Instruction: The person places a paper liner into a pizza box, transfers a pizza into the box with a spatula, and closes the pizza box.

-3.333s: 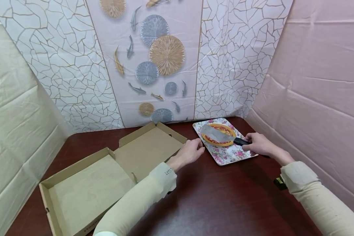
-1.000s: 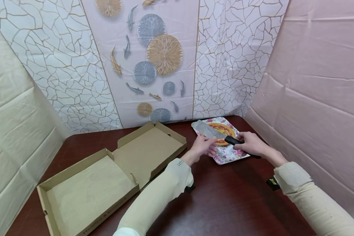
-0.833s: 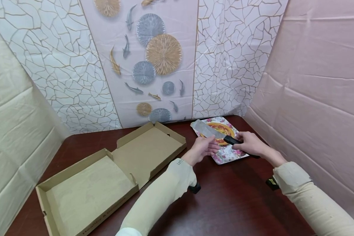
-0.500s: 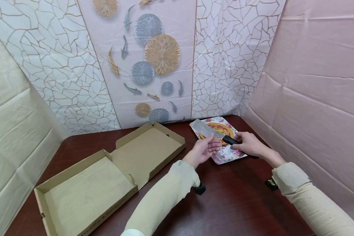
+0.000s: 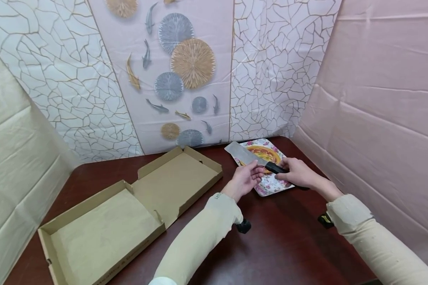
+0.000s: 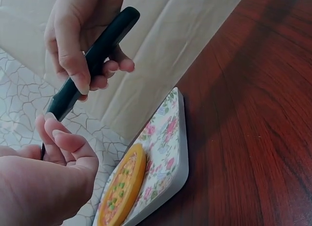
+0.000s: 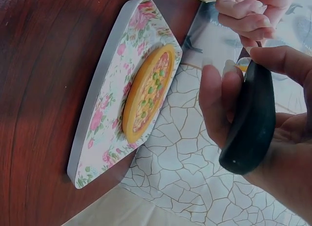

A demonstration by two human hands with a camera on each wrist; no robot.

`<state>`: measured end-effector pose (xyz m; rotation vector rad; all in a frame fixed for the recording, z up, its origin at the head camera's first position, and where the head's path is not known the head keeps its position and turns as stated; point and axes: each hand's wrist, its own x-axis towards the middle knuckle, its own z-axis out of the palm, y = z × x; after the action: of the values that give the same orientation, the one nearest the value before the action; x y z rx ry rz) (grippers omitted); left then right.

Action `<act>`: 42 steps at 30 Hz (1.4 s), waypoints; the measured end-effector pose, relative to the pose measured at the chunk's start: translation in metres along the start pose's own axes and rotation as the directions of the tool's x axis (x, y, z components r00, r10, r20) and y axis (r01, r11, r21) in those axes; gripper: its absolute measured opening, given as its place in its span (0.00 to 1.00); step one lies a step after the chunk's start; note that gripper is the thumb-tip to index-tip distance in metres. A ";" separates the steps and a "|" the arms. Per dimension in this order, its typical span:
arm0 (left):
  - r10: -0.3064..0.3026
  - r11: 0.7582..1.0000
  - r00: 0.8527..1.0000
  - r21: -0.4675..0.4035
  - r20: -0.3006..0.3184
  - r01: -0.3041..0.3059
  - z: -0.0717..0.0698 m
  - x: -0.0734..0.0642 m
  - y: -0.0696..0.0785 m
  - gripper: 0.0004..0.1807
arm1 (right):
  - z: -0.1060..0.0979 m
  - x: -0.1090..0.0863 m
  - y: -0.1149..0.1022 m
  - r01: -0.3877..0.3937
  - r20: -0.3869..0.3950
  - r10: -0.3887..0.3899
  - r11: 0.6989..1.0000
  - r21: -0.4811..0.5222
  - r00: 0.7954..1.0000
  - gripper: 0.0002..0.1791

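My right hand (image 5: 301,174) grips the black handle of a spatula (image 5: 244,153) with a broad metal blade, held above a floral board (image 5: 272,186). The handle (image 7: 251,123) fills the palm side in the right wrist view. My left hand (image 5: 245,180) is at the near edge of the blade by the handle, thumb and curled fingers pinching it; in the left wrist view these fingers (image 6: 73,143) meet the handle's front end. A round pizza (image 5: 265,154) with an orange-yellow crust lies on the board, partly covered by the blade in the head view.
An opened cardboard pizza box (image 5: 178,174) lies flat on the dark red table (image 5: 271,245), left of the board. Patterned cloth (image 5: 192,63) hangs behind the table, with plain cloth at both sides.
My left hand has come right from beside the box lid to the spatula. The blade has shifted left over the pizza, showing more of it. The head view has drifted slightly.
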<state>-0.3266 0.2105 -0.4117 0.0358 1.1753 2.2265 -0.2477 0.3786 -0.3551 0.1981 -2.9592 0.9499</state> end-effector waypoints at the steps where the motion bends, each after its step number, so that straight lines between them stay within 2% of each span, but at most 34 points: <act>1: 0.004 1.000 1.000 0.008 0.004 -0.004 0.000 0.001 0.001 0.10 | 0.000 0.000 0.000 0.007 -0.004 -0.007 1.000 -0.018 1.000 0.15; 4: 0.010 1.000 1.000 0.028 0.008 -0.011 -0.001 0.003 0.003 0.10 | -0.002 -0.001 -0.002 0.012 -0.030 -0.015 0.996 -0.086 0.999 0.21; 7: -0.007 0.998 1.000 0.070 0.018 0.006 -0.003 0.004 0.005 0.11 | -0.003 -0.003 -0.005 -0.027 -0.037 0.023 0.995 -0.097 0.999 0.28; 10: -0.032 0.994 0.999 0.108 0.039 0.027 -0.004 0.005 0.006 0.12 | -0.001 -0.005 -0.008 -0.096 -0.004 0.096 0.994 -0.048 0.995 0.33; 13: -0.037 0.989 0.998 0.146 0.059 0.029 -0.003 0.005 0.006 0.14 | 0.007 -0.007 -0.009 -0.167 0.113 0.153 0.979 0.120 0.982 0.34; 16: -0.040 0.984 0.997 0.176 0.060 0.028 -0.002 0.005 0.004 0.16 | 0.016 -0.009 -0.009 -0.214 0.221 0.152 0.932 0.292 0.963 0.29; 17: -0.039 0.982 0.998 0.187 0.057 0.027 -0.002 0.005 0.004 0.16 | 0.019 -0.009 -0.009 -0.235 0.246 0.154 0.909 0.345 0.957 0.26; 18: -0.039 0.980 0.998 0.195 0.052 0.028 -0.001 0.005 0.003 0.17 | 0.021 -0.009 -0.009 -0.235 0.254 0.146 0.900 0.368 0.956 0.24; 22: -0.041 0.973 0.998 0.231 0.042 0.030 0.002 0.004 0.000 0.18 | 0.027 -0.010 -0.007 -0.218 0.201 0.154 0.910 0.353 0.967 0.15; 25: -0.058 0.951 0.995 0.308 0.078 0.031 0.003 0.001 -0.001 0.20 | 0.030 -0.010 -0.004 -0.220 0.138 0.187 0.930 0.294 0.973 0.12; 27: -0.076 0.920 0.991 0.391 0.108 0.028 0.003 -0.003 -0.001 0.22 | 0.032 -0.009 -0.001 -0.228 0.089 0.211 0.937 0.264 0.973 0.11; 30: -0.065 0.847 0.989 0.531 0.135 -0.017 0.003 -0.012 0.002 0.24 | 0.032 -0.011 0.005 -0.238 0.018 0.240 0.946 0.222 0.971 0.11; 33: 0.035 0.747 0.990 0.654 0.140 -0.119 0.001 -0.023 0.014 0.22 | 0.027 -0.013 0.011 -0.233 -0.043 0.246 0.954 0.190 0.968 0.12; 36: 0.174 0.660 0.974 0.716 0.148 -0.227 -0.004 -0.038 0.035 0.20 | 0.022 -0.016 0.014 -0.229 -0.063 0.243 0.959 0.169 0.968 0.13; 38: 0.243 0.623 0.958 0.733 0.151 -0.273 -0.010 -0.048 0.052 0.20 | 0.020 -0.017 0.016 -0.223 -0.063 0.235 0.962 0.157 0.970 0.13; 40: 0.294 0.597 0.944 0.741 0.153 -0.306 -0.017 -0.058 0.068 0.21 | 0.017 -0.019 0.018 -0.223 -0.060 0.234 0.964 0.147 0.970 0.13; 42: 0.324 0.580 0.935 0.750 0.146 -0.318 -0.025 -0.066 0.083 0.22 | 0.014 -0.021 0.020 -0.225 -0.067 0.235 0.965 0.134 0.970 0.13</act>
<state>-0.3218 0.1230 -0.3475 0.6409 2.1936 1.8081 -0.2294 0.3895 -0.3794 -0.1840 -2.8927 1.1397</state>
